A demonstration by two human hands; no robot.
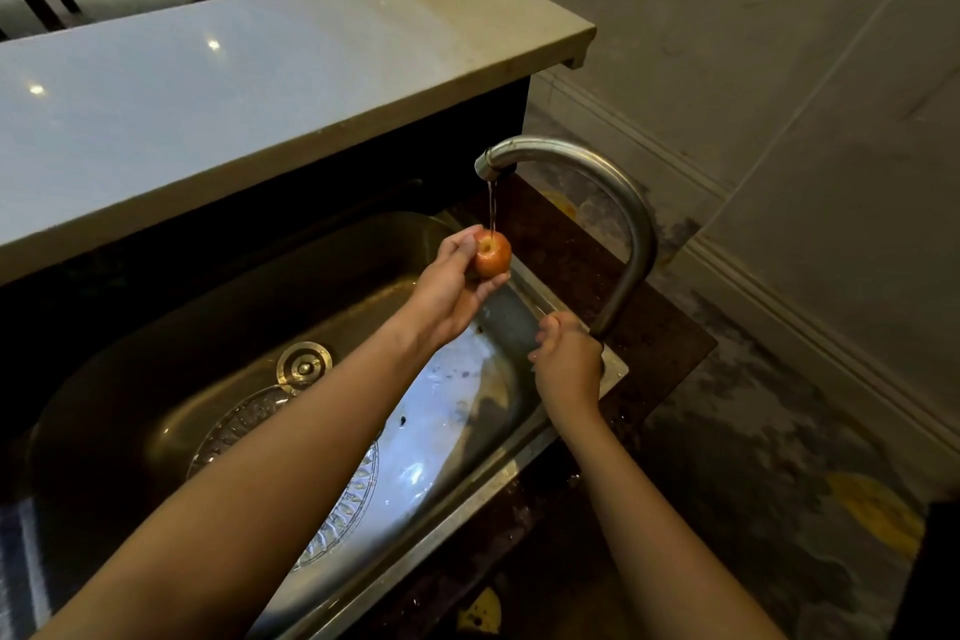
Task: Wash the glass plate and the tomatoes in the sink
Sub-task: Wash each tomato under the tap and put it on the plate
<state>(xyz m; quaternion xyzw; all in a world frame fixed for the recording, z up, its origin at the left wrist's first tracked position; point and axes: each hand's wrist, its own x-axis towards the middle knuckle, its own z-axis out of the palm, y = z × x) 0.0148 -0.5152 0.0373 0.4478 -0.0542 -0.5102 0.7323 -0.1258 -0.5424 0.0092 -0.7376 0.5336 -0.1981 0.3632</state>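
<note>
A red tomato (492, 253) sits in the fingers of my left hand (453, 287), held under a thin stream of water from the curved steel tap (618, 203). My right hand (567, 363) is closed around the base of the tap at the sink's right rim; what it grips is hidden under the fingers. A patterned glass plate (343, 509) lies flat on the bottom of the steel sink (156, 369), mostly covered by my left forearm.
The round drain (304, 365) lies just beyond the plate. A pale raised counter (218, 88) runs behind the sink. A dark wet worktop (660, 327) borders the sink on the right, with tiled floor and wall past it.
</note>
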